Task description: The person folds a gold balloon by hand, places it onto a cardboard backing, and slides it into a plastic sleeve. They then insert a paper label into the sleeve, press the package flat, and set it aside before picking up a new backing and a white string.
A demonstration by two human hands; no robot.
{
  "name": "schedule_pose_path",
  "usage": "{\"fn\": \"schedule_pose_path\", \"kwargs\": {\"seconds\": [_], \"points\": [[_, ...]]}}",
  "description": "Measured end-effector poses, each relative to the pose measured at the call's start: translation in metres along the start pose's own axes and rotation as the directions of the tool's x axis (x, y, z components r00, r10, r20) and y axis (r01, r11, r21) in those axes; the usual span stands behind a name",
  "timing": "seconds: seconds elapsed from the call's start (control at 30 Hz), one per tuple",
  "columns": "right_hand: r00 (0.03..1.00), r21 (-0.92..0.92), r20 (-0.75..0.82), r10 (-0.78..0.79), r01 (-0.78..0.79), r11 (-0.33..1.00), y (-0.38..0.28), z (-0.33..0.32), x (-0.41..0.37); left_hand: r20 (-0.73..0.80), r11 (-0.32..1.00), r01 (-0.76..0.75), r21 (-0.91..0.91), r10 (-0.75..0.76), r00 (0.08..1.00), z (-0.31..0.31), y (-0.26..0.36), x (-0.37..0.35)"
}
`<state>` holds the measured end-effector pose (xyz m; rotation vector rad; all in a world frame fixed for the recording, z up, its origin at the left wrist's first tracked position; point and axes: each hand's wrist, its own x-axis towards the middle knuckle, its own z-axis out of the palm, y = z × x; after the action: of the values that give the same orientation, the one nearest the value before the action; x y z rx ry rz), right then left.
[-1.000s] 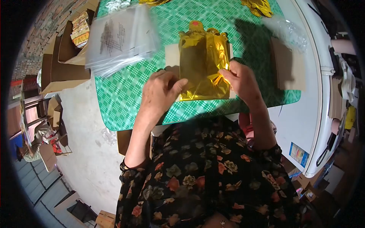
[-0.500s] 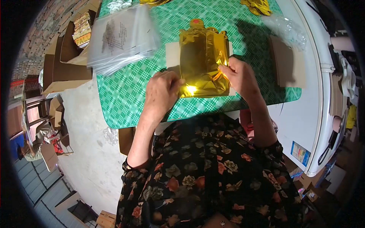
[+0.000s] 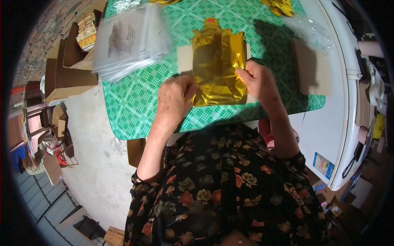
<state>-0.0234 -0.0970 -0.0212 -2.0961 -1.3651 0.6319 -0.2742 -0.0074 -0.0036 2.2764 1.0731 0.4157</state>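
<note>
A shiny gold foil sheet point(image 3: 217, 61), with a scalloped top edge and a red mark on its upper tab, lies in front of me. Its lower part is creased. My left hand point(image 3: 174, 95) is closed at the foil's lower left edge, thumb against the fingers. On the opposite edge, my right hand point(image 3: 258, 80) pinches the foil between thumb and fingers. Beneath the foil, a beige card point(image 3: 184, 59) shows at both sides. All of this rests on a green checked tablecloth point(image 3: 139, 110).
A stack of clear plastic bags point(image 3: 131, 39) lies at the table's left. On the right are beige cardboard sheets point(image 3: 314, 67) and crumpled clear plastic point(image 3: 310, 33). More gold foil point(image 3: 279, 6) sits at the far edge. Open cardboard boxes point(image 3: 69, 80) stand left; a white appliance point(image 3: 328, 135) borders the right.
Both hands keep their hold at the foil's sides. The bright glare at its lower left has gone, and its creases look different.
</note>
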Motion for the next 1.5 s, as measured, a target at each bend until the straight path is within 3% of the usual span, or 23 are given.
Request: {"fn": "schedule_pose_path", "kwargs": {"seconds": [0.17,0.37,0.47,0.57,0.67,0.97,1.23,1.37,1.47,1.5], "points": [[0.999,0.022,-0.037,0.007,-0.006,1.0,-0.007,0.001,0.001,-0.006,1.0,0.0,-0.007,0.0,1.0,0.001,-0.001,0.0],[0.995,0.187,0.086,0.046,-0.061,0.98,0.001,-0.004,-0.012,0.006,1.0,-0.006,-0.018,0.006,1.0,0.001,-0.002,0.001],[0.962,0.202,0.225,0.158,-0.204,0.958,-0.015,-0.014,-0.017,-0.01,1.0,-0.025,-0.017,0.025,1.0,0.001,-0.002,0.001],[0.972,0.239,0.195,0.131,-0.177,0.955,-0.012,-0.01,-0.019,-0.051,0.999,-0.04,-0.013,0.039,0.998,0.002,0.001,0.002],[0.992,0.186,0.114,0.056,-0.076,0.98,-0.007,-0.005,-0.019,-0.036,1.0,-0.021,-0.011,0.021,0.999,0.003,0.001,0.002],[1.0,-0.017,-0.003,0.026,-0.026,1.0,-0.013,0.005,-0.026,-0.044,0.997,-0.06,0.054,0.063,0.997,0.006,-0.001,0.002],[1.0,-0.066,-0.004,0.005,-0.006,0.998,-0.015,0.005,-0.027,-0.087,0.992,-0.055,0.115,0.065,0.994,0.015,-0.002,0.002],[1.0,-0.068,-0.022,0.008,-0.01,0.998,-0.012,0.008,-0.026,-0.201,0.977,-0.087,0.196,0.127,0.971,0.026,-0.001,-0.003],[0.999,-0.089,-0.027,-0.024,0.021,0.996,-0.012,0.007,-0.026,-0.325,0.977,-0.111,0.18,0.165,0.931,0.03,0.006,-0.005],[0.999,-0.085,-0.033,-0.03,0.027,0.996,-0.012,0.007,-0.027,-0.304,0.982,-0.095,0.162,0.141,0.942,0.03,0.005,-0.007]]}}
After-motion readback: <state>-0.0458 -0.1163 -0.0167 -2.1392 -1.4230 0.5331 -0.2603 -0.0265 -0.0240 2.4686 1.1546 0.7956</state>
